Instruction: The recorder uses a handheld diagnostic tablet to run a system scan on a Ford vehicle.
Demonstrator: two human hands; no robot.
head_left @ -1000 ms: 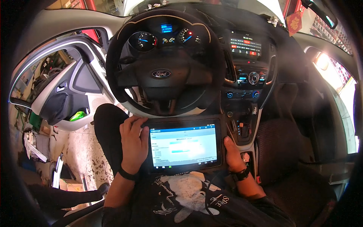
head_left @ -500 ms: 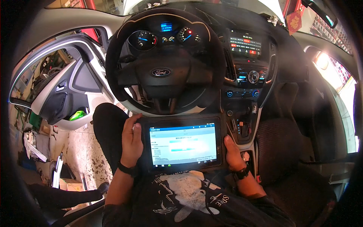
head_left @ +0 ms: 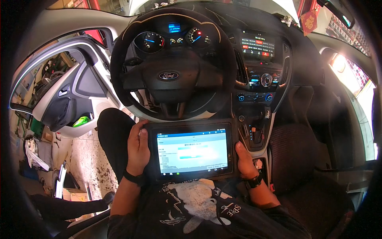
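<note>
Left hand (head_left: 138,149) slid from tablet (head_left: 191,150) face to left edge, fingers now wrapping rim.

The tablet's (head_left: 191,150) screen text is too small and blurred to tell. Its right edge hides most fingers of the right hand (head_left: 243,161), and its body covers the person's lap.

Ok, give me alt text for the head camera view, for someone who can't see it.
A person in a car's driver seat holds a tablet on their lap, left hand and right hand gripping its sides. The steering wheel is ahead; the driver's door stands open.
</note>
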